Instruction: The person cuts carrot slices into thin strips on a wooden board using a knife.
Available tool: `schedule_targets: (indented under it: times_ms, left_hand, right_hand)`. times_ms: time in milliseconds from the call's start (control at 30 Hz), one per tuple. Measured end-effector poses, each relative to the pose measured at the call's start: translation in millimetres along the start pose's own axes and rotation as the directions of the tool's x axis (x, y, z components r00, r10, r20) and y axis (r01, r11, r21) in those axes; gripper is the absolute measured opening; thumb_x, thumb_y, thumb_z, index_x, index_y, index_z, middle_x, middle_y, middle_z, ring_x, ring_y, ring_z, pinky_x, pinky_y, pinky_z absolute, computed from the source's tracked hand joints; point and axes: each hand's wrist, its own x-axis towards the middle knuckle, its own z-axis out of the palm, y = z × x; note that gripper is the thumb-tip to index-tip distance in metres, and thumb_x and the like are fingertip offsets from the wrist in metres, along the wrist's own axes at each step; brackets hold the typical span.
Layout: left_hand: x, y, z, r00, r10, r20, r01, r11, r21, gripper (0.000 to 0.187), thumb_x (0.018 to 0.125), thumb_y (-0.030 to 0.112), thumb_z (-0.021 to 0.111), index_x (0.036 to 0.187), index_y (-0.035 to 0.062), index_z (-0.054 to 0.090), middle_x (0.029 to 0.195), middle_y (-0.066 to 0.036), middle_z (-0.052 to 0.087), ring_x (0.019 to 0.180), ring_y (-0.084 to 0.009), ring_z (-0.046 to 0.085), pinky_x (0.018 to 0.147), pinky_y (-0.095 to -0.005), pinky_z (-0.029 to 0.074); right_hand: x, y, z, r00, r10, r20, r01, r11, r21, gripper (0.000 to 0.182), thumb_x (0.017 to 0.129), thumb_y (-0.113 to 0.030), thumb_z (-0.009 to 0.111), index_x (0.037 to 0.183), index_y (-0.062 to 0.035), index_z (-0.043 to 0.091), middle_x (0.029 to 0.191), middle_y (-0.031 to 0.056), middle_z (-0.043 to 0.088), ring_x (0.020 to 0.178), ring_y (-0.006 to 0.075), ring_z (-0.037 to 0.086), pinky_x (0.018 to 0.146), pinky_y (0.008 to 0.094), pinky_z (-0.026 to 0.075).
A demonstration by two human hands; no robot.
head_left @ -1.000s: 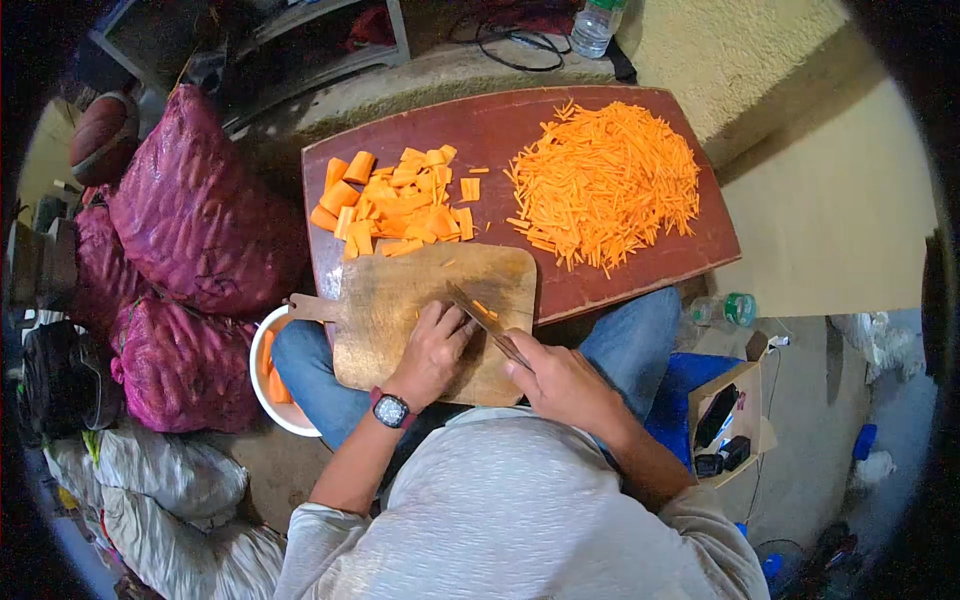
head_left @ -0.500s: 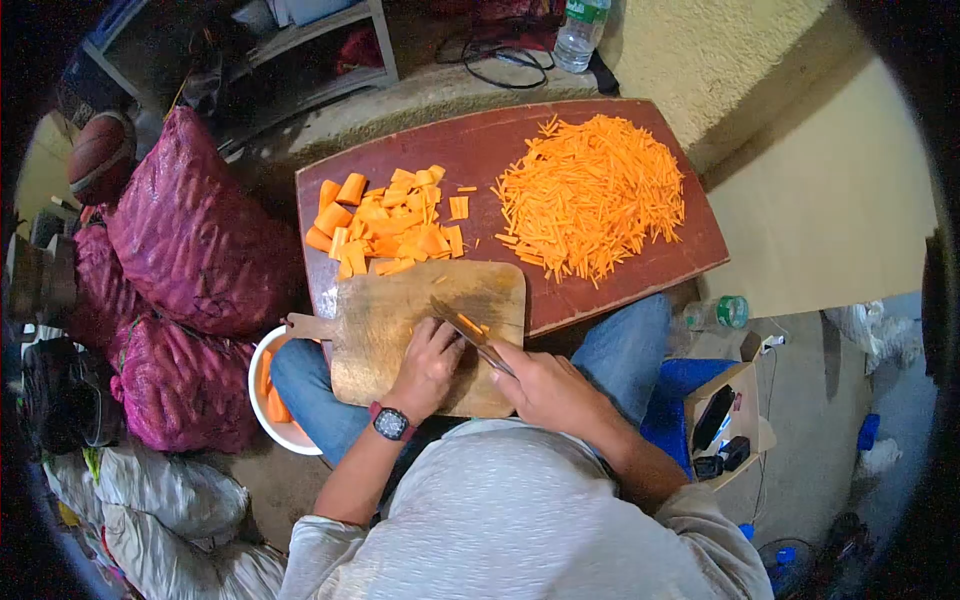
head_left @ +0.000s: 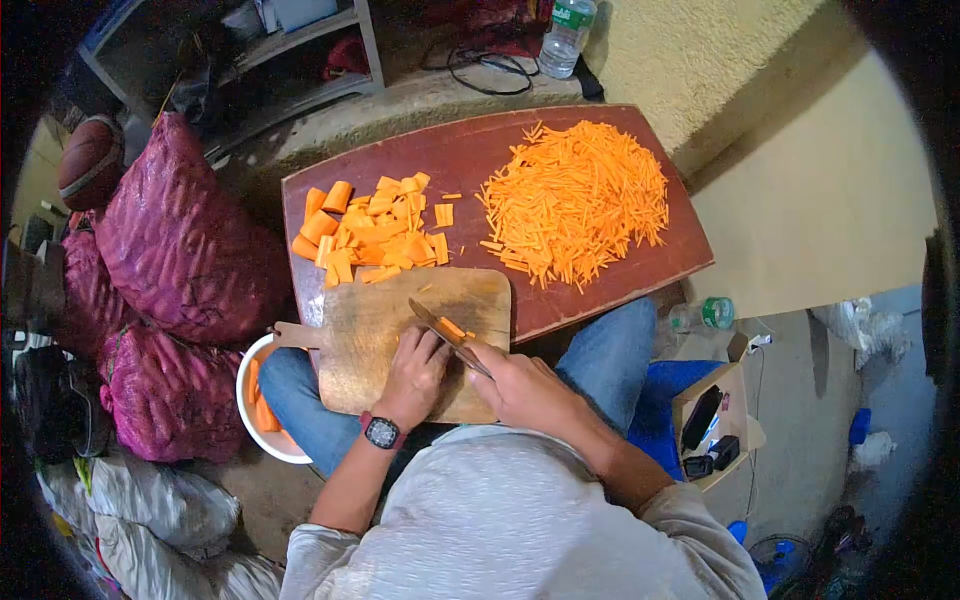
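Left fingers (head_left: pixel 428 343) bend beside the knife (head_left: pixel 434 323), carrot strips (head_left: pixel 453 328) across the blade.

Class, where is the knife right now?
In the head view, the knife is in the right hand, over the cutting board, beside the left hand.

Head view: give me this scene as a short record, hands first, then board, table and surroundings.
Left hand: fingers bent on the cutting board, close to the blade; anything under them is hidden
Right hand: gripping the knife
Cutting board: at the table's near edge, a few cut carrot strips beside the blade
Table, left: carrot chunks and slices
Table, right: large heap of thin carrot sticks
Floor, left: white basin holding orange pieces; pink mesh sacks
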Motion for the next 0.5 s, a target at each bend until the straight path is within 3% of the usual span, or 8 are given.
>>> schedule_targets:
  times_ms: [200,300,500]
  left_hand:
    - [-4.7,-3.5,-1.1,0.998,0.054,-0.025,-0.053,0.998,0.045,0.038,0.083,0.004,0.068,0.119,-0.0066,0.076,0.124,-0.018,0.067,0.115,-0.039,0.061,0.103,-0.0479,0.054]
    - [-4.5,-6.4,3.8,0.998,0.06,-0.017,-0.059,0.997,0.046,0.039,0.083,0.005,0.068,0.12,-0.0069,0.075,0.125,-0.018,0.067,0.115,-0.039,0.061,0.103,-0.0482,0.054]
    - [-6.6,-4.2,2.9,0.997,0.06,-0.043,-0.057,0.996,0.071,0.039,0.084,0.005,0.068,0.119,-0.0078,0.075,0.125,-0.019,0.067,0.117,-0.0399,0.061,0.104,-0.0482,0.054]
  right_hand:
    - [-6.7,-6.9,-1.6,0.992,0.092,0.088,-0.091,0.996,-0.013,0.042,0.109,-0.022,0.063,0.146,-0.0051,0.055,0.106,0.0341,0.074,0.099,0.0569,0.071,0.08,0.0642,0.057]
    - [0.5,-1.3,6.2,1.0,-0.004,0.008,0.004,1.0,-0.027,0.041,0.109,-0.023,0.063,0.145,-0.0052,0.056,0.106,0.0345,0.074,0.101,0.0567,0.071,0.081,0.0632,0.058]
    - [-4.0,-6.1,3.2,0.99,0.113,0.09,-0.114,0.993,0.006,0.039,0.109,-0.022,0.063,0.144,-0.0043,0.057,0.106,0.0357,0.073,0.102,0.0567,0.071,0.083,0.0622,0.058]
